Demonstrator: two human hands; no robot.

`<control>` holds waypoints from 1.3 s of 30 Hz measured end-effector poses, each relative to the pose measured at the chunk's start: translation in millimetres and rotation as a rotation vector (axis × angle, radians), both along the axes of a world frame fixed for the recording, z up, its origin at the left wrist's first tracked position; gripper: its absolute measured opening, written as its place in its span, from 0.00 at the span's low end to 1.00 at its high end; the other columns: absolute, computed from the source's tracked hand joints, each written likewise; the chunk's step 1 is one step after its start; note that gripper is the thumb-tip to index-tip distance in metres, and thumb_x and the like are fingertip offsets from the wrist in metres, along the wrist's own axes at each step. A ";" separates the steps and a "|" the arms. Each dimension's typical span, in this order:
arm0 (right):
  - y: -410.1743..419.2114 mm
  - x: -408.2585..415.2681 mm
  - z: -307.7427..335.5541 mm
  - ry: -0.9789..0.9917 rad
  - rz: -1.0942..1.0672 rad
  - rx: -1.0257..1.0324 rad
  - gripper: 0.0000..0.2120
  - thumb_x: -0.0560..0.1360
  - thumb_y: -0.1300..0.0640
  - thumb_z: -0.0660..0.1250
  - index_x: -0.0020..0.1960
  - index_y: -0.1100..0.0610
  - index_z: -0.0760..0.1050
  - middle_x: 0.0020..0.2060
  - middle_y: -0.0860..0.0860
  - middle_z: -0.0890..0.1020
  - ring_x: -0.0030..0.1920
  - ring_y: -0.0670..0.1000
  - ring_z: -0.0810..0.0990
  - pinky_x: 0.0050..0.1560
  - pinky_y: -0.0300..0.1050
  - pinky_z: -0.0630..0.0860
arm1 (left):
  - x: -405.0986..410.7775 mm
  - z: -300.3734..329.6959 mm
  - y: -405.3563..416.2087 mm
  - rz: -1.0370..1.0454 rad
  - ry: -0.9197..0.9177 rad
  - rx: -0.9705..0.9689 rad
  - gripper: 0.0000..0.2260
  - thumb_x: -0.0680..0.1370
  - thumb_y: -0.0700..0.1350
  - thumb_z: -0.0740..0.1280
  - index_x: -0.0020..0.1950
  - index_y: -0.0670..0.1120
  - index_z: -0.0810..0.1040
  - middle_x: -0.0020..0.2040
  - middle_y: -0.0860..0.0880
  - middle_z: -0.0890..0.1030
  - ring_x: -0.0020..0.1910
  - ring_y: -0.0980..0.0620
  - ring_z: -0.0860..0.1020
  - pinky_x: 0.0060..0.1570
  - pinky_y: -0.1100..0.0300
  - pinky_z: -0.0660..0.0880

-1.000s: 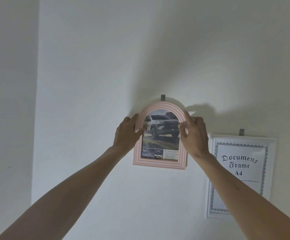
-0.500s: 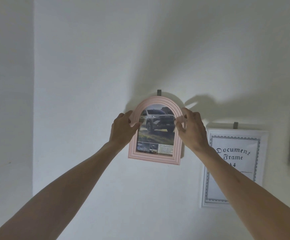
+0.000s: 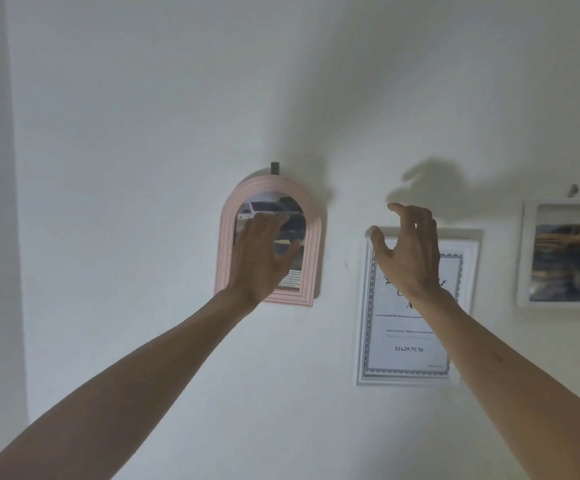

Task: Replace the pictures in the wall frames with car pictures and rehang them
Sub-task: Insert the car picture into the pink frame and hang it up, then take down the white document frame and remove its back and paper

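Note:
A pink arched frame (image 3: 311, 244) with a car picture hangs on the wall from a dark hook (image 3: 274, 168). My left hand (image 3: 264, 254) is raised in front of its glass with fingers spread, holding nothing. My right hand (image 3: 408, 252) is raised in front of the top of a white document frame (image 3: 364, 323) to the right, fingers loosely curved and empty. Whether either hand touches a frame I cannot tell. A smaller white frame (image 3: 524, 258) with a blurred picture hangs at the far right.
The wall is plain white. A hook (image 3: 573, 190) sits above the far right frame. A wall corner (image 3: 8, 237) runs down the left side.
Both hands have let go of the pink frame, which now hangs by itself. My right hand has moved right over the document frame. The view has shifted right.

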State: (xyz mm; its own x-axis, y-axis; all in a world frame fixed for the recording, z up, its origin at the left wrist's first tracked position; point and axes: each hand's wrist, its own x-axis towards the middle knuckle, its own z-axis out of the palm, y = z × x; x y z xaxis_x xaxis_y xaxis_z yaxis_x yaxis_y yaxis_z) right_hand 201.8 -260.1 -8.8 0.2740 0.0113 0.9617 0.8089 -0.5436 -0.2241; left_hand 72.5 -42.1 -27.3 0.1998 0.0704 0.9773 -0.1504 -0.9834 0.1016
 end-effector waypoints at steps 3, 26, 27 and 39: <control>-40.4 21.5 -9.8 0.091 -0.027 0.069 0.25 0.74 0.53 0.70 0.69 0.58 0.70 0.63 0.59 0.72 0.63 0.60 0.71 0.60 0.54 0.72 | 18.9 -18.0 -46.4 -0.146 0.071 -0.050 0.16 0.75 0.49 0.71 0.60 0.44 0.78 0.49 0.48 0.78 0.46 0.50 0.77 0.44 0.51 0.78; -158.7 88.3 -92.6 0.715 0.398 0.047 0.20 0.77 0.60 0.71 0.67 0.52 0.73 0.43 0.46 0.82 0.44 0.42 0.81 0.39 0.24 0.68 | 84.0 -69.2 -147.7 -0.270 0.424 -0.857 0.11 0.75 0.37 0.71 0.56 0.46 0.79 0.44 0.50 0.80 0.42 0.50 0.78 0.43 0.64 0.74; -160.1 87.4 -91.7 0.712 0.403 0.048 0.19 0.77 0.59 0.71 0.66 0.52 0.73 0.43 0.45 0.81 0.42 0.39 0.80 0.39 0.23 0.68 | 81.7 -67.3 -149.4 -0.260 0.408 -0.858 0.11 0.75 0.36 0.70 0.55 0.46 0.79 0.43 0.50 0.79 0.40 0.52 0.77 0.40 0.66 0.72; -152.2 33.6 -117.3 0.730 0.460 0.018 0.20 0.77 0.58 0.70 0.67 0.50 0.73 0.43 0.47 0.82 0.44 0.46 0.81 0.40 0.24 0.69 | 11.1 -94.8 -136.0 -0.298 0.459 -0.948 0.10 0.73 0.38 0.73 0.52 0.47 0.80 0.44 0.50 0.84 0.37 0.55 0.79 0.43 0.59 0.75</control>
State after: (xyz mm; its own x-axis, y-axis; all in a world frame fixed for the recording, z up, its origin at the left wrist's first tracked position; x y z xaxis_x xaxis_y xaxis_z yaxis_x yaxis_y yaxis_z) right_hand 235.4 -412.3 -126.1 0.7957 0.2591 0.5475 0.5976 -0.1892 -0.7791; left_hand 83.6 -178.1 -122.1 0.6652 0.6430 0.3795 -0.1236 -0.4065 0.9053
